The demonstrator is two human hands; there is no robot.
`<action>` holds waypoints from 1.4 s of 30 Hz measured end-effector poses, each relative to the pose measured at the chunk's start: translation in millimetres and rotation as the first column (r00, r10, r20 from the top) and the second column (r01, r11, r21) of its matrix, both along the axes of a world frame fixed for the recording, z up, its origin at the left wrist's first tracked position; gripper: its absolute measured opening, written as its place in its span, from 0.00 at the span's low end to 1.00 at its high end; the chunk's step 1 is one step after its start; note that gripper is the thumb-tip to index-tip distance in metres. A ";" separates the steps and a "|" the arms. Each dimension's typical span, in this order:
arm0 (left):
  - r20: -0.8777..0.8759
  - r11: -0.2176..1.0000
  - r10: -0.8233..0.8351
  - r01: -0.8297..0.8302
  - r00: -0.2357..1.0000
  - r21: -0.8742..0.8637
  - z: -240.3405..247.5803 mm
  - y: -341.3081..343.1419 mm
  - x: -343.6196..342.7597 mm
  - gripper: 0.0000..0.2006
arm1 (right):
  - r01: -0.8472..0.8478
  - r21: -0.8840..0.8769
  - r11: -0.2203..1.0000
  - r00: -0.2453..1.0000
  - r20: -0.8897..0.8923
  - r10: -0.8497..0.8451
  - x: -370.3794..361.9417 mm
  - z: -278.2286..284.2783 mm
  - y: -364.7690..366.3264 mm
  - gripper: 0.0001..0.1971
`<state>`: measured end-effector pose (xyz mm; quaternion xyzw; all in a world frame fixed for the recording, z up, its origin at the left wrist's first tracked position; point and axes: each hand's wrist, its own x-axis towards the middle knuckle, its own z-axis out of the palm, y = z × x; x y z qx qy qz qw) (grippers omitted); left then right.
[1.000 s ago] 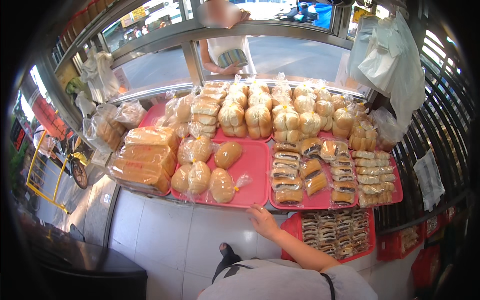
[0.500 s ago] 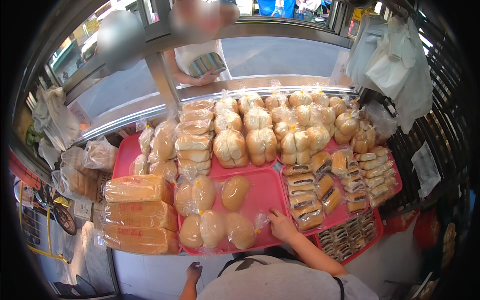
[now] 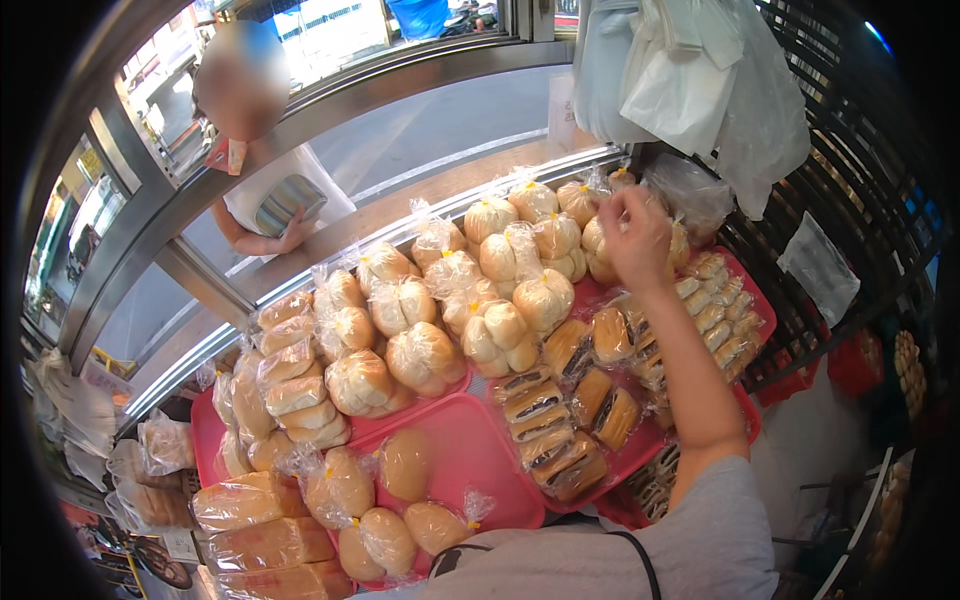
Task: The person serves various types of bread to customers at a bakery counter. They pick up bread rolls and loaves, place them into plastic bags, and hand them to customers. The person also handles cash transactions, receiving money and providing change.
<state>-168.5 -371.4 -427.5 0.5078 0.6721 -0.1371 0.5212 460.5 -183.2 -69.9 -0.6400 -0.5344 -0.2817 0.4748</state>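
Above the far right part of the bread, head view: the person's right hand (image 3: 640, 235) is raised, with the arm stretched over the trays.
Fingers of this hand: they are curled inward and somewhat blurred; I cannot tell if the fingertips are together, nor if something thin is between them.
Left hand: it is out of the picture, therefore I cannot tell its state.
Nearest bread: the wrapped round buns (image 3: 597, 242) are just beside and behind the right hand, at the right end of the back rows; whether it touches them, I cannot tell.
Back rows: more lobed buns (image 3: 497, 338), in clear bags with yellow ties, stand closely together along the window.
Right tray: on this pink tray (image 3: 765, 290) lie the wrapped pastries with dark filling (image 3: 555, 440) and, farther right, the small pale rolls (image 3: 715, 325), below the wrist and forearm.
Front tray: another pink tray (image 3: 465, 445) carries the smooth bagged buns (image 3: 405, 465), mostly at its left side.
Left corner: long wrapped loaves (image 3: 270, 545) lie side by side.
Hanging bags: white plastic bags (image 3: 685, 85) hang at upper right, in front of the dark slats (image 3: 860, 130).
Outside the window: another person in a white top (image 3: 320, 185) holds a striped pouch (image 3: 287, 205) in the hand.
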 end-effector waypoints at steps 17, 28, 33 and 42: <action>0.314 0.932 -0.170 0.049 0.934 0.358 202.4 82.0 148.6 0.12 | 0.213 0.533 0.819 0.701 -0.667 0.253 182.8 28.3 33.6 0.09; 0.410 0.947 -0.046 -0.090 0.911 0.307 201.7 77.2 161.7 0.14 | -0.110 0.648 0.753 0.524 -0.606 0.599 180.2 42.5 38.7 0.08; 0.371 0.914 -0.107 -0.055 0.923 0.401 218.7 69.3 171.1 0.13 | -0.214 0.624 0.752 0.422 -0.635 0.647 171.4 35.7 54.0 0.09; 0.459 0.798 -0.264 -0.075 0.848 0.597 196.7 49.0 142.3 0.13 | -0.476 0.376 0.795 0.335 -0.758 0.559 56.9 -48.7 52.4 0.03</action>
